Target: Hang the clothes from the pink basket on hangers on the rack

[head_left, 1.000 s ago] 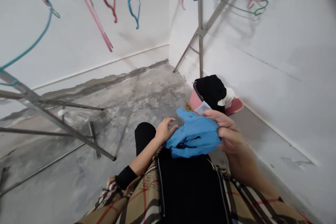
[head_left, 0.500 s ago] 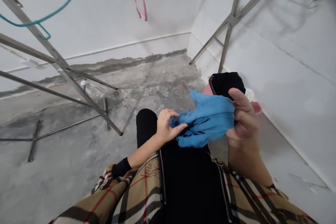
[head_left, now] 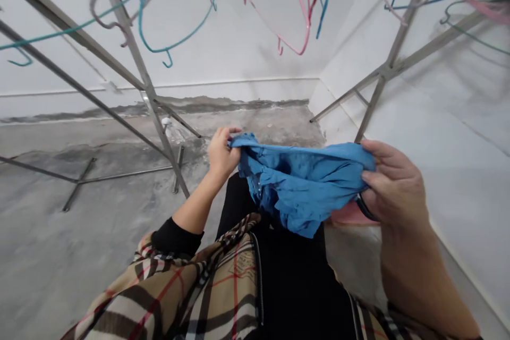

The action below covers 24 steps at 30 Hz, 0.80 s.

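Observation:
A crumpled blue garment [head_left: 306, 180] is stretched between my two hands, its upper edge pulled nearly straight and the rest hanging in folds over my lap. My left hand [head_left: 223, 155] pinches its left end, where the edge is gathered. At the other end, my right hand [head_left: 394, 180] grips the cloth between thumb and fingers. The garment's exact kind cannot be made out from its folds. Beneath my right hand, a pink container [head_left: 350, 215] is partly hidden.
Teal hangers [head_left: 179, 42] and pink hangers [head_left: 305, 37] dangle overhead, with blue ones among them. Metal rack legs stand at the left [head_left: 149, 90] and right [head_left: 386, 69]. White walls meet in the corner behind a stained concrete floor [head_left: 119, 244].
My hands have moved apart, spreading the bunched blue garment sideways. My left hand has shifted left and up. The view has tilted up, showing more hangers.

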### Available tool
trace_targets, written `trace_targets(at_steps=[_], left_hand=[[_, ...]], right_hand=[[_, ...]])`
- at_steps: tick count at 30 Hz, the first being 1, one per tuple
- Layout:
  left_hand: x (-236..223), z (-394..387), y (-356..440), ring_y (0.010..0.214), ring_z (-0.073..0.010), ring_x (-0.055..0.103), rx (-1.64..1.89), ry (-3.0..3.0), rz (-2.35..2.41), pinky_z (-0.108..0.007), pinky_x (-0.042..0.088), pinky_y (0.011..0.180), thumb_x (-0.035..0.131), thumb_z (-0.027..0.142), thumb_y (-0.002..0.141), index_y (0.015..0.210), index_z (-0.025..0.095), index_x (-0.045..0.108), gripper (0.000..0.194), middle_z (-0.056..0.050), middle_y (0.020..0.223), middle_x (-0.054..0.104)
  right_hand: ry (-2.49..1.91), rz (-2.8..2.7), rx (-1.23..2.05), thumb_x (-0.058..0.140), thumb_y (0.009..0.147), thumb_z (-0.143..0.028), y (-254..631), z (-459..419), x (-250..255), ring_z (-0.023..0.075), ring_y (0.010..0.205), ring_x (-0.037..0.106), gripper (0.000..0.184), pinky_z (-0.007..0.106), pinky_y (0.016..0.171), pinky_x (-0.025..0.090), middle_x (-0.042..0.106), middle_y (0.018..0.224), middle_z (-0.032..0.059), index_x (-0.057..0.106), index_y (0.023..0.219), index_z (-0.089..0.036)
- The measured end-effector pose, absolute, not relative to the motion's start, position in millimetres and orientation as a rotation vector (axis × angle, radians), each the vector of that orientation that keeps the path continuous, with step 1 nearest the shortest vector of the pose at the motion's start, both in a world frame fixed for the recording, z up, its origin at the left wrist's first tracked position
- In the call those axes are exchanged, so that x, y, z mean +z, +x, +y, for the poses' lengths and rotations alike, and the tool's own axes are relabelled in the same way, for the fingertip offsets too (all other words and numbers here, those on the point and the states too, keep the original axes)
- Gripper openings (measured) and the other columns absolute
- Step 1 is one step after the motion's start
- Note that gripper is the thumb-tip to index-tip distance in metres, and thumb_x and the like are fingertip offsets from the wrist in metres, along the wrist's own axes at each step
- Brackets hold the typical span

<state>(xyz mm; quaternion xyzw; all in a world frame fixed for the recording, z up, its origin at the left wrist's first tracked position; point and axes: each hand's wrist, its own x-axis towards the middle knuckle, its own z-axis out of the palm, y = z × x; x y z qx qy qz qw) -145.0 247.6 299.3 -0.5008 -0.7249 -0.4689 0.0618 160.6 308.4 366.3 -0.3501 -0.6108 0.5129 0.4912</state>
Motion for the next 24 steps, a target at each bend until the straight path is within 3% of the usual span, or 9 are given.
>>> trace_targets(at_steps=[5,8,12,15,19,24], left_hand=[[376.2,214.7,-161.7,0.083,-0.0143,0.063,-1.690,-1.361,-1.791,-0.022,0.048,0.066,0.054,0.005,0.075,0.090,0.018,0.068,0.025,-0.003,0.092,0.068],[417.4,179.6,-152.8,0.081,-0.0132,0.064,-2.036,-1.200,-1.563,-0.022,0.051,0.065,0.061,0.011,0.080,0.094,0.021,0.069,0.019,-0.002,0.092,0.069],[452.6,123.8,-139.9,0.075,-0.0097,0.063,-2.405,-0.893,-1.285,-0.019,0.054,0.069,0.073,0.018,0.078,0.090,0.024,0.069,0.014,0.002,0.085,0.069],[450.6,91.7,-136.3,0.065,-0.0074,0.063,-2.482,-0.941,-1.413,-0.014,0.052,0.060,0.075,0.018,0.075,0.084,0.023,0.069,0.011,0.003,0.077,0.069],[417.8,75.3,-139.3,0.058,-0.0102,0.063,-2.476,-1.144,-1.865,-0.018,0.051,0.054,0.070,0.019,0.077,0.081,0.022,0.068,0.006,0.002,0.069,0.068],[378.7,68.8,-153.4,0.057,-0.0122,0.060,-2.375,-1.113,-2.142,-0.022,0.047,0.055,0.063,0.021,0.077,0.081,0.020,0.064,0.005,0.001,0.064,0.064]], right_hand=[[-0.794,-2.094,0.429,0.053,0.079,-0.011,148.9,323.4,383.9,0.0159,0.090,0.062,0.041,0.033,0.083,0.048,0.064,0.101,0.0004,0.066,0.110,-0.033],[-0.688,-2.123,0.202,0.051,0.083,-0.013,137.8,323.0,407.5,0.0153,0.093,0.060,0.035,0.031,0.085,0.047,0.061,0.103,0.0009,0.064,0.108,-0.032],[-0.348,-2.294,0.389,0.049,0.085,-0.013,110.7,313.8,428.4,0.0126,0.087,0.061,0.023,0.025,0.075,0.048,0.060,0.099,0.0011,0.064,0.095,-0.028],[-0.184,-2.830,0.571,0.043,0.086,-0.012,78.4,306.4,428.8,0.0145,0.083,0.063,0.025,0.027,0.072,0.050,0.064,0.090,0.0025,0.066,0.087,-0.023],[-0.140,-3.226,0.568,0.049,0.089,-0.029,22.3,298.4,433.0,0.0252,0.101,0.064,0.031,0.042,0.089,0.051,0.068,0.108,0.0114,0.068,0.113,-0.019],[0.101,-2.710,1.019,0.051,0.090,-0.039,-76.7,273.8,469.2,0.0229,0.122,0.056,0.044,0.042,0.102,0.047,0.058,0.133,0.0107,0.056,0.130,-0.021]])
